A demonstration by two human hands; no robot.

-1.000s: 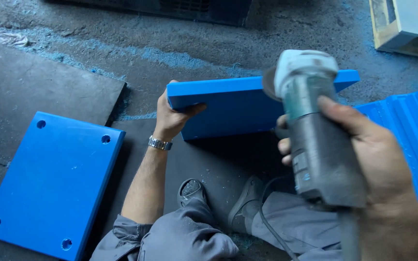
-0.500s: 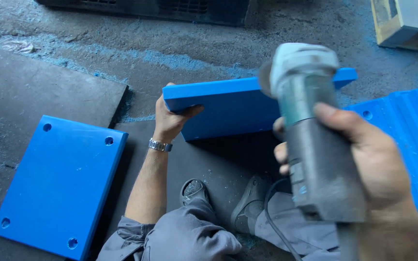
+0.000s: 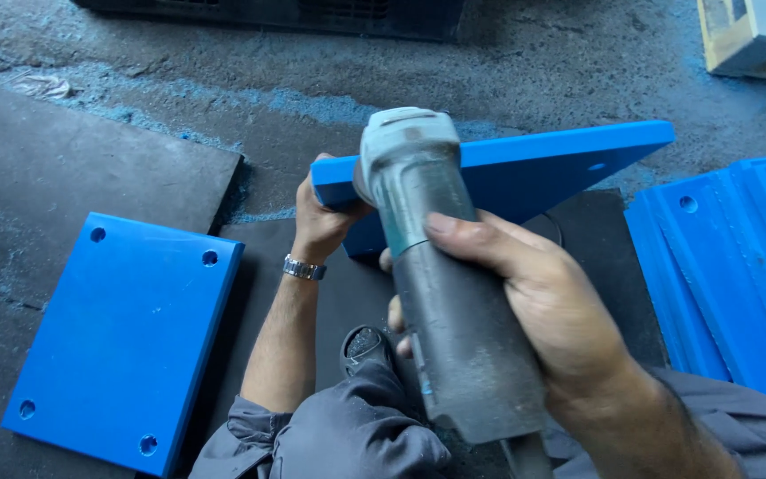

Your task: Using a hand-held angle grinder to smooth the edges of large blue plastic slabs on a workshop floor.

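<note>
Nearest the camera, the right hand (image 3: 534, 310) is wrapping shut round the grey body of an angle grinder (image 3: 441, 293), thumb lying along the top, w/ the head end pointing away toward the upright blue plate (image 3: 525, 173). The grinder's head is sitting right at the plate's top edge, near its left end; can't tell if the disc is touching or spinning, since the head is hiding it. Just left of the grinder, the left hand (image 3: 321, 217), a metal watch (image 3: 303, 268) on its wrist, is clamping the plate's left corner, fingers curled over the top edge, holding the plate on edge on a dark mat (image 3: 356, 293). Step in hand, by my read: working the plate's top edge w/ the grinder. Next move is probably calling for a firm brace from the left hand, fingers kept clear of the head, and an even run along the edge. Left of the plate, well apart, a second blue plate (image 3: 126, 337) w/ corner holes is lying flat; right of it, ribbed blue panels (image 3: 738, 266) are lying on the floor. Beyond the plate, blue dust is covering the concrete floor (image 3: 534, 80).
</note>
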